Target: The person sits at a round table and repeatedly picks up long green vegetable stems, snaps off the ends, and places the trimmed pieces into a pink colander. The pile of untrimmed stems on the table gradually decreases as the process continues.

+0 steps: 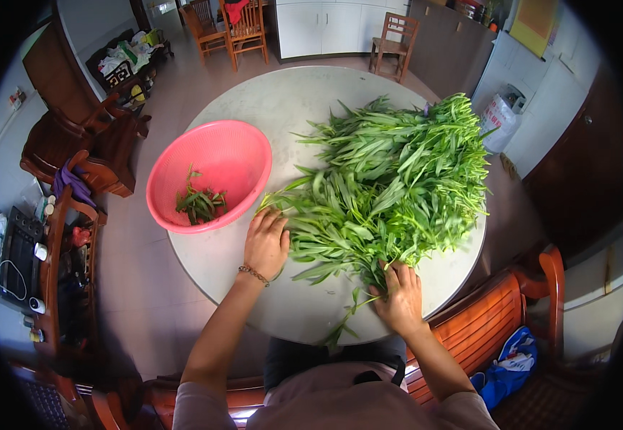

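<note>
A big heap of leafy water spinach (381, 177) covers the right half of a round pale table (225, 263), its cut stem ends mostly pointing right. My right hand (400, 298) is at the heap's near edge, fingertips among the leaves. A loose leafy sprig (352, 314) sticks out by its thumb, trailing towards the table's near rim. At the heap's left edge lies my left hand (267, 242), its fingers against the leaf tips; whether they grip any is hidden. Left of it, a pink plastic colander (225, 150) sits tilted, with a few dark green sprigs (201, 206) inside.
Behind me runs a slatted wooden bench (478, 322) with a blue bag (510, 368) on it. A carved wooden armchair (85, 140) and a shelf unit (56, 274) stand left. Beyond the table are a small wooden chair (395, 45) and a gas cylinder (499, 121).
</note>
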